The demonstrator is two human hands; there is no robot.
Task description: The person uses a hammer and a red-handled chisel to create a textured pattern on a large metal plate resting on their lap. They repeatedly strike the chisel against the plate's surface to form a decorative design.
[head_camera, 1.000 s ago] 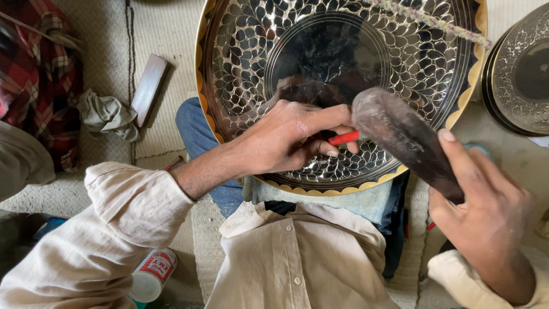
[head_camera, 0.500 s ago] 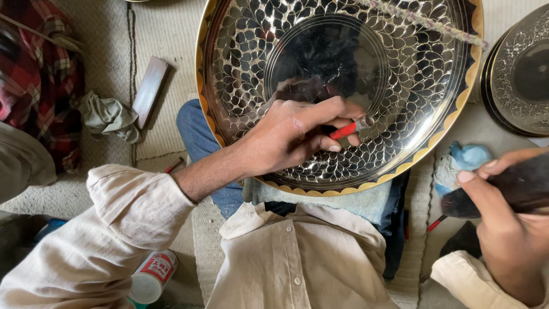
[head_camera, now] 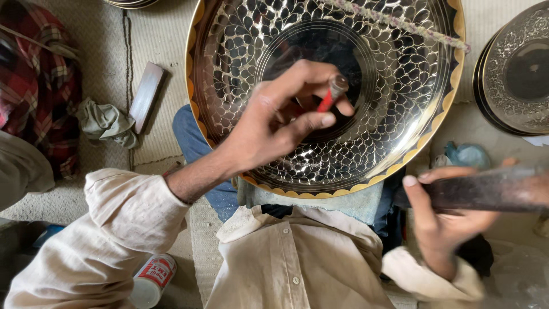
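Left hand (head_camera: 274,131) pinches a small red-shafted punch (head_camera: 330,96) between thumb and fingers, its tip over the centre of the large engraved metal plate (head_camera: 400,86) resting on the lap. Right hand (head_camera: 452,214) is closed around a dark hammer handle (head_camera: 492,189), blurred, just beside the plate's lower right rim.

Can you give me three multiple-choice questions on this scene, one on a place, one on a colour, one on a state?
1. Where is the small wooden block?
A. On the floor left of the engraved metal tray
B. On the tray
C. In the right hand

2. What colour is the punch tool shaft?
A. Blue
B. Red
C. Green

3. What is the left hand doing?
A. Lying flat
B. Hanging empty
C. Pinching the punch tool

Answers: 1 A, it lies on the mat beside the rim; 2 B, red shows between the fingers; 3 C, thumb and fingers close on it.
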